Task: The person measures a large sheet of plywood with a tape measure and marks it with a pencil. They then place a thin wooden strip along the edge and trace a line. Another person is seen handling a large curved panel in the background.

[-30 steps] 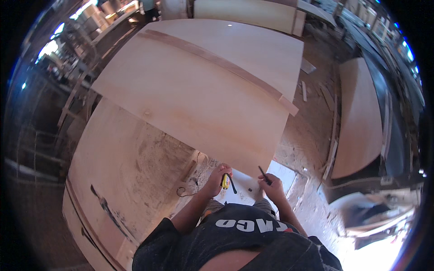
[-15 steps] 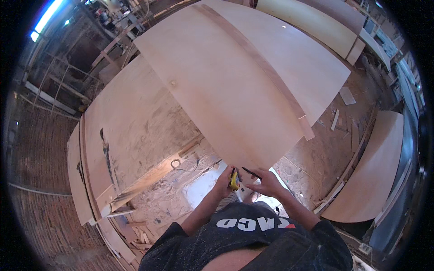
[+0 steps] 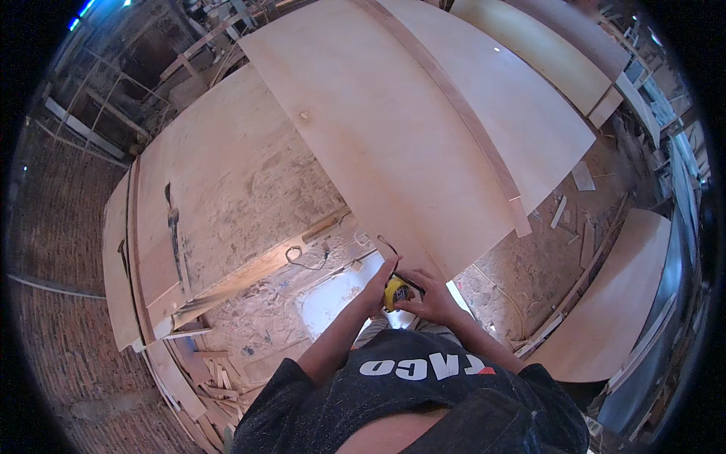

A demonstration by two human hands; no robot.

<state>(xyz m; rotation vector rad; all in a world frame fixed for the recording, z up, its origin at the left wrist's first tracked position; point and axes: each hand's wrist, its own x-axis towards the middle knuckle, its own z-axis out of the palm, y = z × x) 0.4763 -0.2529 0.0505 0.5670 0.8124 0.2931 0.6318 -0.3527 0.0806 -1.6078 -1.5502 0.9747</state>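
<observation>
My left hand [image 3: 375, 291] is closed on a yellow tape measure [image 3: 396, 293], with a thin dark strap [image 3: 386, 244] curving up above it. My right hand [image 3: 429, 301] meets it from the right, fingers on the tape measure, holding a slim dark marker or pencil [image 3: 411, 282] across its top. Both are over my lap at the near corner of a large pale plywood sheet [image 3: 393, 151]. A long reddish wooden strip [image 3: 446, 91] lies along that sheet. The sheet lies on a dustier board [image 3: 212, 212] to the left, which carries dark tools or straps [image 3: 174, 227].
A curved plywood panel [image 3: 605, 295] lies at right, other sheets [image 3: 560, 60] at the back right. Wood offcuts [image 3: 215, 382] lie lower left, more [image 3: 581, 178] on the floor at right. A brick wall [image 3: 53, 356] bounds the left. A coiled cable [image 3: 302, 257] sits near the board's edge.
My right hand has moved left onto the tape measure, and both hands are closer together and a little higher. The dark strap now points upward. The camera's view has turned, shifting the sheets.
</observation>
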